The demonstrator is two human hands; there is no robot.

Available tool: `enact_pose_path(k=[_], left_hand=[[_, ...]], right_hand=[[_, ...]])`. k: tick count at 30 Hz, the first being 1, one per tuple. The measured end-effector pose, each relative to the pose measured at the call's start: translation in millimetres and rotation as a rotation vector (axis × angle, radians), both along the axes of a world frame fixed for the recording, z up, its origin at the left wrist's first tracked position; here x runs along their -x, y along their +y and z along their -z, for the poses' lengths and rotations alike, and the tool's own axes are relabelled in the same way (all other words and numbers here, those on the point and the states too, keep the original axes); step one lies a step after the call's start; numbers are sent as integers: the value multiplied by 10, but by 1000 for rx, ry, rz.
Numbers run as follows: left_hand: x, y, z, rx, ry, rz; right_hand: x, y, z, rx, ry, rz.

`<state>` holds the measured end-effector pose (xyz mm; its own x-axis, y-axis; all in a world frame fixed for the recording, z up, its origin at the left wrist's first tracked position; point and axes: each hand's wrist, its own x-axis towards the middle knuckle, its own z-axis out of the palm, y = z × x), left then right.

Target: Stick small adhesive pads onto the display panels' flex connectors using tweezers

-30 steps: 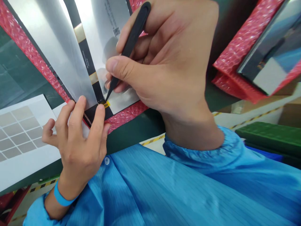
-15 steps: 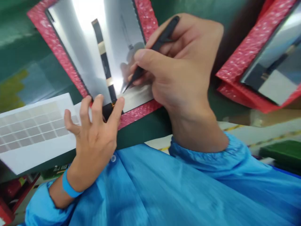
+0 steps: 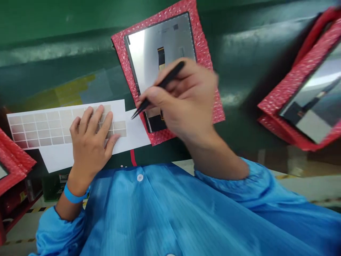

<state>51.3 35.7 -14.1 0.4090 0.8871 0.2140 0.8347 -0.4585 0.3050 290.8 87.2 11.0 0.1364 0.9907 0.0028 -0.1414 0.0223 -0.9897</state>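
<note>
My left hand (image 3: 92, 138) lies flat with its fingers spread on a white sheet of greyish rectangular stickers (image 3: 53, 124). In my right hand (image 3: 186, 103) is a pair of black tweezers (image 3: 160, 87), its tips pointing down and left over white paper (image 3: 134, 124), near the sheet's right end. Partly behind the right hand, a display panel (image 3: 145, 57) with a silvery back lies on a pink bubble-wrap bag (image 3: 205, 46). A dark flex cable (image 3: 161, 55) runs down the panel's middle, and its lower part is hidden by the hand.
Another panel (image 3: 314, 113) on pink bubble wrap (image 3: 282, 89) lies to the right. More pink bubble wrap (image 3: 16, 160) shows at the left edge. The green table (image 3: 239, 53) has a front edge close to my blue smock (image 3: 149, 206).
My left hand has left the panel's lower edge and now rests on the sticker sheet. My right hand has moved the tweezers from above the panel toward that sheet. The camera view has shifted.
</note>
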Motion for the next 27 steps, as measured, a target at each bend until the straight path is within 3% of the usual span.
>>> enact_pose_path(k=[3, 7, 10, 16, 27], left_hand=[[-30, 11, 66, 27, -25, -18], [-85, -1, 49, 33, -51, -23], [-75, 9, 49, 29, -69, -12], [-85, 24, 33, 209, -180, -66], [-80, 45, 0, 192, -106, -56]], right_hand=[[168, -4, 89, 69, -48, -88], [143, 0, 181, 105, -60, -87], [108, 2, 171, 117, -89, -102], [111, 22, 148, 135, -140, -101], [175, 80, 131, 163, -167, -149]])
